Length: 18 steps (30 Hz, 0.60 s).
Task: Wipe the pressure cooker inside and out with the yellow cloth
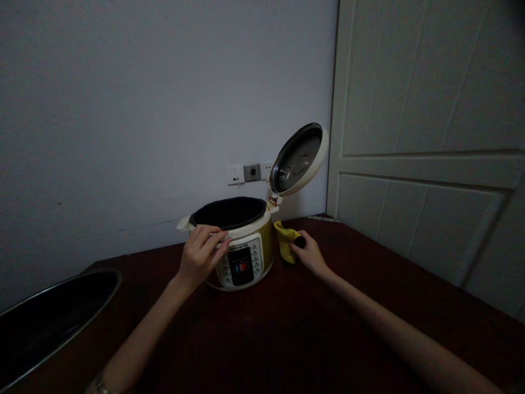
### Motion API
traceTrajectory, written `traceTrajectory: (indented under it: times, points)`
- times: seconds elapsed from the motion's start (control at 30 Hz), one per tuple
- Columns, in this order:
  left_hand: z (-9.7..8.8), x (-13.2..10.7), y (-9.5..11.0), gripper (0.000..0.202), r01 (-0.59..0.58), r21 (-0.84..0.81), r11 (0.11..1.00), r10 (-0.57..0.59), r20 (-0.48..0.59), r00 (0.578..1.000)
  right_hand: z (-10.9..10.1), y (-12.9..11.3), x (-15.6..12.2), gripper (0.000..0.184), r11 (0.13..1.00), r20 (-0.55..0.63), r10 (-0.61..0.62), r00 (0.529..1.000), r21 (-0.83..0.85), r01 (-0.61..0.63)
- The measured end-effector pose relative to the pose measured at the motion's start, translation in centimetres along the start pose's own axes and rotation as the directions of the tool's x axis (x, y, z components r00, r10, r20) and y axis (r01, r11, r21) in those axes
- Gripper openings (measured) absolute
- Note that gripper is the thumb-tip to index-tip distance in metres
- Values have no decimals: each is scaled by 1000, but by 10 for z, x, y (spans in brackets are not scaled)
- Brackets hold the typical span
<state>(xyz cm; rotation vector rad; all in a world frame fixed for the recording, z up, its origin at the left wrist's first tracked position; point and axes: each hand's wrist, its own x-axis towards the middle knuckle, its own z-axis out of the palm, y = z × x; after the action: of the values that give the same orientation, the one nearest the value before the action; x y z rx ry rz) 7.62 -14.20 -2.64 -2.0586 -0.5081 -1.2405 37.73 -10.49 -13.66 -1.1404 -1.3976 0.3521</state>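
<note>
Tabletop (369, 306): we are resting left grip (200, 257) open on electric cooker (246, 262), right grip (309, 254) clutching yellow cloth (284, 235); jolt could slam lid (298, 158).

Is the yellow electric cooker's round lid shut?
No, the round white lid stands tilted open on its hinge above the yellow cooker.

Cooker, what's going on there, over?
Left hand on cooker rim. Right hand gripping cloth beside cooker. Lid up. Pan far left, apart.
</note>
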Motion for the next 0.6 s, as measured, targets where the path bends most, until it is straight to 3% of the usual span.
traceTrajectory:
  times: [0.13,0.33,0.47,0.6]
  points:
    - [19,-22,3,20,-49,3,999,49,17,999,25,17,38,44,998,-98,61,993,40,-57]
    - [23,-32,0,31,-73,37,997,72,14,997,59,22,65,37,988,4,109,994,105,-109]
    - [25,-38,-1,41,-112,59,992,112,3,994,56,11,49,37,989,36,87,996,120,-90]
    - [30,-43,1,51,-118,90,989,122,-43,992,48,-10,5,41,992,44,39,998,120,-44]
